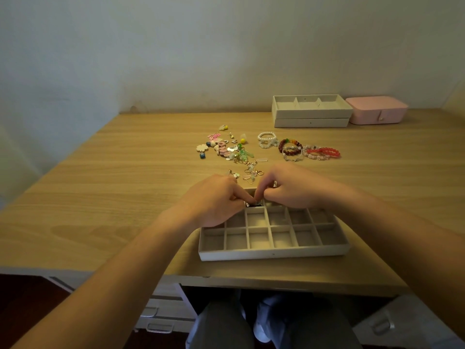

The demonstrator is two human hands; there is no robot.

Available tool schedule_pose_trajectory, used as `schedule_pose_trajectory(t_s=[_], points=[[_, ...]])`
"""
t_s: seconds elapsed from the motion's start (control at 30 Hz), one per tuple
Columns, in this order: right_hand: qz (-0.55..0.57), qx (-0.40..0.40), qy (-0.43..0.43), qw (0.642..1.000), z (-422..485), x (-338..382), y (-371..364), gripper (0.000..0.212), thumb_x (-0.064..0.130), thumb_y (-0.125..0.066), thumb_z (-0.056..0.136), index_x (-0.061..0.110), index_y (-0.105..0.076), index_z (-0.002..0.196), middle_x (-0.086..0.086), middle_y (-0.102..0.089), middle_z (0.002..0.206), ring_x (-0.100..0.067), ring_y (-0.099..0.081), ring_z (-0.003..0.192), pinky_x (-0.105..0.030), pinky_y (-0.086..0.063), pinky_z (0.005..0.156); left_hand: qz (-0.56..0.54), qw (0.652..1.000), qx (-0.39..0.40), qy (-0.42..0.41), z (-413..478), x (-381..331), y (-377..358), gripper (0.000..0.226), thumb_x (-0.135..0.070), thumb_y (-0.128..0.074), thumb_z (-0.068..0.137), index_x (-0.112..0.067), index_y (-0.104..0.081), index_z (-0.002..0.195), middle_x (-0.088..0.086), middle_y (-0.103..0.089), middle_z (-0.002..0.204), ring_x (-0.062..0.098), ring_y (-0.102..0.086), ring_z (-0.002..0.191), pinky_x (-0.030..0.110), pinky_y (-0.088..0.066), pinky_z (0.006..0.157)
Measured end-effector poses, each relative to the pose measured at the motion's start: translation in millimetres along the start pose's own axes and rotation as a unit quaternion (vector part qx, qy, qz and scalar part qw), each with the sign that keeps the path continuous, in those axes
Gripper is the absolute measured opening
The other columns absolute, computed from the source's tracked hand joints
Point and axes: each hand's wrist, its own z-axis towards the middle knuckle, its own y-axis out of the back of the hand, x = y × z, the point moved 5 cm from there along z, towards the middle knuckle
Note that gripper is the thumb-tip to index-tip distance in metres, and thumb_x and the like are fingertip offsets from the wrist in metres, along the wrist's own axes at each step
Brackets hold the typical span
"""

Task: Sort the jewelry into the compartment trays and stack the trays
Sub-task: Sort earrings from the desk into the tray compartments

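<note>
A grey tray with many small square compartments lies near the table's front edge. My left hand and my right hand meet over its far row, fingertips pinching a small silvery jewelry piece at one of the back compartments. Something small and shiny shows on a finger of my right hand. The visible compartments nearer me hold nothing. Loose earrings and charms lie in a heap beyond the tray, and several beaded bracelets lie to their right.
Two stacked grey trays with wider compartments stand at the back of the wooden table, next to a pink jewelry box by the wall. Drawers and my knees show below the table's front edge.
</note>
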Motion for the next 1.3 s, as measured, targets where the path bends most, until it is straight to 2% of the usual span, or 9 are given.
schedule_pose_trajectory(t_s=[0.13,0.27,0.37,0.43,0.5,0.67,0.87,1.07,1.3], points=[[0.004,0.002,-0.006,1.0,1,-1,-1,0.028,0.017,-0.057,0.095,0.03,-0.081,0.099,0.016,-0.071,0.095,-0.005,-0.065,0.088,-0.031,-0.059,0.081,-0.051,0.998,-0.044,0.021,1,6,5,0.029,-0.019,-0.061,0.09,-0.04,-0.079,0.098,-0.012,-0.053,0.077,0.013,-0.054,0.072,0.036,-0.048,0.069],[0.005,0.01,-0.006,1.0,1,0,-2,0.028,0.016,-0.057,0.094,0.03,-0.081,0.1,0.016,-0.072,0.094,-0.002,-0.063,0.084,-0.024,-0.055,0.073,-0.049,0.998,-0.017,0.027,0,7,2,0.028,-0.019,-0.06,0.09,-0.039,-0.079,0.097,-0.008,-0.062,0.077,0.017,-0.059,0.073,0.04,-0.051,0.069],[0.022,-0.026,-0.017,0.999,2,-3,2,0.027,0.018,-0.056,0.094,0.032,-0.08,0.094,0.014,-0.073,0.092,-0.013,-0.069,0.086,-0.04,-0.061,0.079,-0.06,0.997,-0.048,0.031,0,8,8,0.026,-0.02,-0.062,0.091,-0.038,-0.079,0.097,-0.014,-0.057,0.078,0.009,-0.055,0.072,0.034,-0.046,0.066],[0.03,-0.052,-0.025,0.998,3,-4,5,0.027,0.02,-0.056,0.094,0.032,-0.079,0.09,0.012,-0.073,0.089,-0.018,-0.069,0.082,-0.041,-0.061,0.073,-0.049,0.995,-0.075,0.037,0,9,13,0.021,-0.025,-0.064,0.092,-0.04,-0.078,0.096,-0.016,-0.054,0.081,0.008,-0.053,0.076,0.031,-0.043,0.066],[0.027,-0.078,-0.028,0.996,3,-4,6,0.025,0.02,-0.056,0.095,0.031,-0.078,0.093,0.011,-0.071,0.091,-0.011,-0.065,0.077,-0.032,-0.054,0.064,-0.02,0.994,-0.101,0.047,-1,11,15,0.017,-0.03,-0.063,0.093,-0.04,-0.075,0.1,-0.012,-0.056,0.091,0.01,-0.054,0.086,0.033,-0.046,0.073],[0.006,-0.095,-0.035,0.995,5,-6,3,0.012,0.036,-0.071,0.091,0.031,-0.074,0.102,0.011,-0.063,0.095,-0.009,-0.06,0.087,-0.03,-0.053,0.074,0.002,0.984,-0.141,0.111,1,22,12,0.019,-0.035,-0.063,0.092,-0.036,-0.071,0.109,-0.007,-0.057,0.111,0.015,-0.055,0.105,0.041,-0.049,0.092],[-0.028,-0.086,-0.058,0.994,8,-2,-3,0.015,0.04,-0.077,0.087,0.027,-0.074,0.095,0.014,-0.057,0.087,-0.005,-0.054,0.08,-0.029,-0.045,0.065,-0.066,0.983,-0.106,0.133,3,28,6,0.012,-0.027,-0.066,0.093,-0.034,-0.075,0.094,-0.013,-0.069,0.091,0.007,-0.063,0.081,0.037,-0.057,0.081],[0.01,-0.066,-0.074,0.995,13,-8,0,0.006,0.031,-0.073,0.088,0.026,-0.074,0.084,0.011,-0.069,0.082,-0.008,-0.066,0.081,-0.032,-0.059,0.073,-0.09,0.983,-0.098,0.123,7,36,9,0.007,-0.031,-0.069,0.091,-0.032,-0.076,0.094,-0.015,-0.07,0.09,0.005,-0.062,0.084,0.027,-0.05,0.072],[0.077,-0.152,-0.076,0.982,38,-16,16,0.013,0.025,-0.066,0.095,0.023,-0.072,0.084,0.008,-0.069,0.08,-0.009,-0.064,0.076,-0.027,-0.05,0.066,-0.119,0.961,-0.168,0.187,23,75,31,0.009,-0.022,-0.069,0.092,-0.03,-0.073,0.092,-0.011,-0.062,0.087,0.007,-0.059,0.083,0.024,-0.041,0.074]])
